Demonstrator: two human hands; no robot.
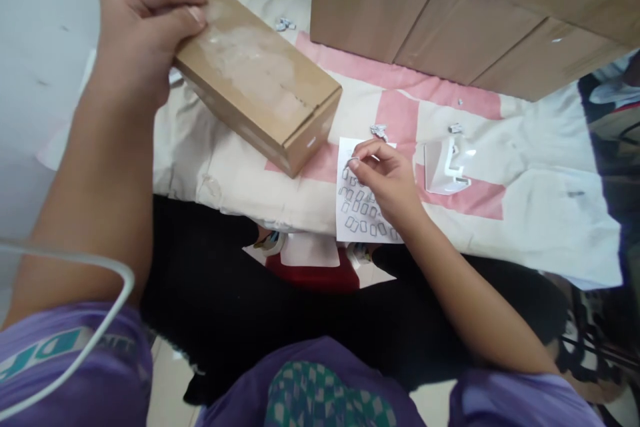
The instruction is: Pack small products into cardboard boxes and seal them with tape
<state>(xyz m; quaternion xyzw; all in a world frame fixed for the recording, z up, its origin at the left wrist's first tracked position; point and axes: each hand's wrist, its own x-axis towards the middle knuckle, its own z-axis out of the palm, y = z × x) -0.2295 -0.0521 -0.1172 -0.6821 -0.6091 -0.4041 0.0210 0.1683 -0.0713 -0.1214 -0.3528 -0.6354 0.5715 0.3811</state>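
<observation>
My left hand point(150, 33) grips a brown cardboard box point(255, 67) by its far left corner, thumb on top. The box is tilted, with a strip of clear tape on its top and a small white mark point(311, 142) on its near end. In my right hand point(387, 177), thumb and forefinger pinch a small pale sticker-like piece point(353, 161); its details are too small to make out. Beneath that hand lies a white sheet point(343, 230) printed with rows of small dark rectangular outlines, partly covered by my fingers.
Several brown cartons point(370, 7) stand along the back right of the cloth-covered surface point(540, 167). A clear plastic holder point(447, 167) is right of the sheet. Crumpled paper scraps point(379, 131) lie about. A white cable point(113, 307) crosses my left arm.
</observation>
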